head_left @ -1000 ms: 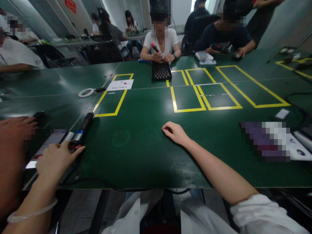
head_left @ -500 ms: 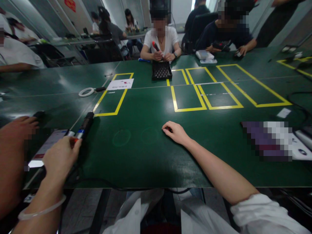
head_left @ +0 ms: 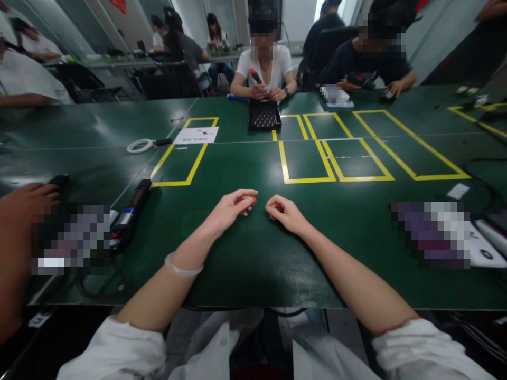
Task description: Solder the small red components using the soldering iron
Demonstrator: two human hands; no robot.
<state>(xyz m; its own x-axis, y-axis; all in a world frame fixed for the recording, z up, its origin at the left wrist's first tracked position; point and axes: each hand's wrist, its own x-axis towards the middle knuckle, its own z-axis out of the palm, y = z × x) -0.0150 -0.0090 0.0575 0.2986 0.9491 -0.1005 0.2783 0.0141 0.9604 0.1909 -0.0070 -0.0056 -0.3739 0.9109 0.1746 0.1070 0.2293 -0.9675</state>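
Through the head view I see the left hand (head_left: pixel 233 208) pinching a small orange-red piece (head_left: pixel 254 200) between thumb and fingers, most of it hidden; the piece sits at those fingertips, on the side facing the right hand (head_left: pixel 285 212), near it but apart; the right hand is loosely curled above or on the green table (head_left: pixel 237 269), and I cannot tell whether anything is inside it; as far as I can judge, the grasp on the piece is done, while its release is not, and the two hands do not touch; left of the left hand lies a dark tool with a blue band (head_left: pixel 129 216), untouched by either hand; beyond the left hand I make out a white card (head_left: pixel 196 135) and a coiled white cable (head_left: pixel 140 146); beyond the right hand lies yellow tape (head_left: pixel 311 181) in outlines, and farther off a black tray (head_left: pixel 264 127) just before a co-worker's hands (head_left: pixel 267 94).
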